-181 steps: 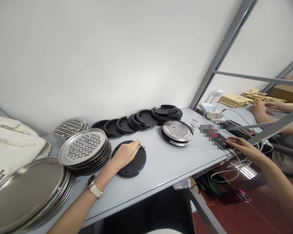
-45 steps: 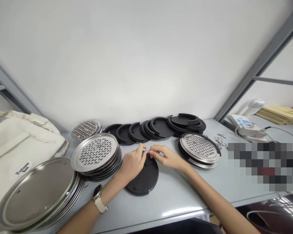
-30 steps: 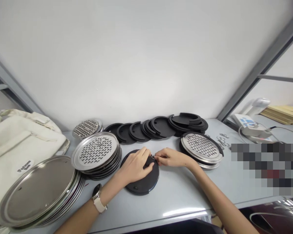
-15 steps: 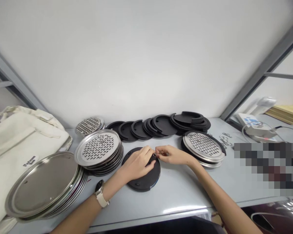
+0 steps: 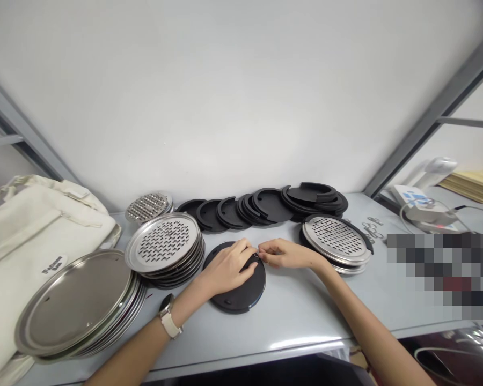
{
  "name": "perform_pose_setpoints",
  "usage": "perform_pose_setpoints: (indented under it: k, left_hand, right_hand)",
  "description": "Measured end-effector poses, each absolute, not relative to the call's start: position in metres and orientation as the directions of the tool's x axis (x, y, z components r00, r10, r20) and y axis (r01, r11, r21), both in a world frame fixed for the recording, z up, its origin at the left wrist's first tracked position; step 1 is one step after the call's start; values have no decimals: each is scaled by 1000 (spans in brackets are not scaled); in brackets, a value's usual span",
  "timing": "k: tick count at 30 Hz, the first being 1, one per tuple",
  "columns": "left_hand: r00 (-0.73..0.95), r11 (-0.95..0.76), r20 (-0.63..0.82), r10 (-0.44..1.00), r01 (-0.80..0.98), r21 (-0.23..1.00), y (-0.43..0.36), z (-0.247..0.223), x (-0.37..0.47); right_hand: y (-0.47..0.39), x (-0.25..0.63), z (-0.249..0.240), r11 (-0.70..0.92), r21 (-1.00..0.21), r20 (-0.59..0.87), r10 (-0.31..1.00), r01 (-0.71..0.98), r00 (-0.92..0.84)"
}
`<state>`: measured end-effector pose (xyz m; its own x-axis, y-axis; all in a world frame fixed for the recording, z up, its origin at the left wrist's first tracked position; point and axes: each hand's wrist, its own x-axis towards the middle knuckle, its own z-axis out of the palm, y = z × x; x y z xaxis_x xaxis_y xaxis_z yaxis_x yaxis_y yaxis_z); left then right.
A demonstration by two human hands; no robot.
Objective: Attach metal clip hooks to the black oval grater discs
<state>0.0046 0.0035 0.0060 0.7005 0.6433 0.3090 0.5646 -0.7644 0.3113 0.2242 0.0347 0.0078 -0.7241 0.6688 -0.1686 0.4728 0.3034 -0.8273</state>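
A black round disc (image 5: 237,297) with a raised partial rim lies flat on the table in front of me. My left hand (image 5: 229,268) lies over its upper part, fingers bent toward the far right edge and thumb stretched across the surface, holding it. At that edge my right hand (image 5: 277,253) is closed in a pinch around a small shiny metal ring (image 5: 256,255), mostly hidden by the fingertips. Beside the right wrist is a stack of slotted metal grater plates (image 5: 334,238), the top one partly edged in black. Left of the disc stands another stack of grater plates (image 5: 163,244).
Several black rimmed discs (image 5: 271,205) overlap along the wall. Large smooth metal plates (image 5: 74,305) are piled at front left, beside a cream bag (image 5: 36,230). More graters (image 5: 147,206) sit behind. Loose metal rings (image 5: 372,228) lie at right, near a white box (image 5: 421,203).
Both hands stay at the disc's far right edge, with only slight finger movement around the metal ring. The whole view has shifted slightly.
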Motion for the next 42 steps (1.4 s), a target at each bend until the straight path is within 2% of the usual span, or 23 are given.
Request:
perform_pose_setpoints:
  k: [7,13,25,34,42]
  left_hand:
    - [709,-760,302,637,513,400,5,7,3]
    - [709,-758,307,635,493,427,7,6,3]
    - [732,-785,300,611,512,349,2,6,5]
    - [693,-767,329,641,570,294,1,3,9]
    - [692,-758,310,652,593,271,2,5,9]
  right_hand:
    - [35,225,10,266,-844,-200,649,465,-734]
    - [36,225,10,202,-875,-229,630,441,-742]
    - [37,226,8,136,-891,-268,613,433,-744]
    - [36,226,11,160,-881,-270,601,445,-752]
    - [35,226,12,245,-831,-261,620,499,-740]
